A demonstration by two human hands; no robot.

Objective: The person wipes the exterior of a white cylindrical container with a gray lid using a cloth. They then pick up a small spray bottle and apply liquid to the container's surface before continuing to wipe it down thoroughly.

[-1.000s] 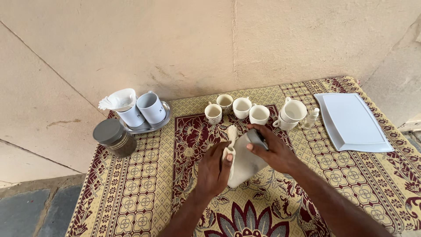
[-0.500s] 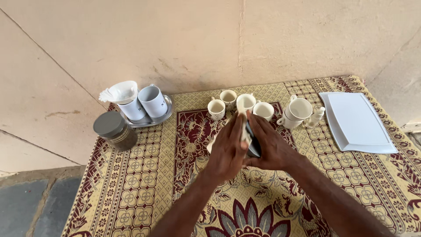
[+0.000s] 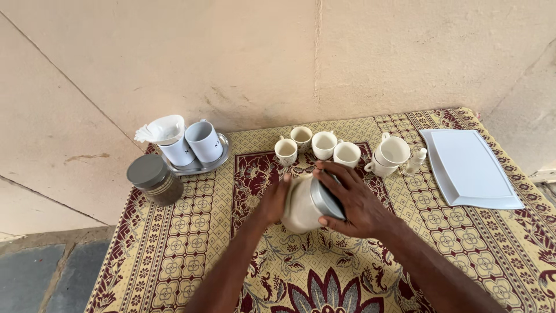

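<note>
My right hand (image 3: 353, 203) fingers wrap the grey-lidded jar (image 3: 313, 203); left hand (image 3: 273, 200) presses cream cloth (image 3: 298, 206) against it, above patterned worktop (image 3: 174, 249)

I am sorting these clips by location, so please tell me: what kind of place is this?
Probably a simple home tea or coffee corner: small cups stand in a row on a patterned cloth against a bare plaster wall, with mugs on a metal tray.
</note>
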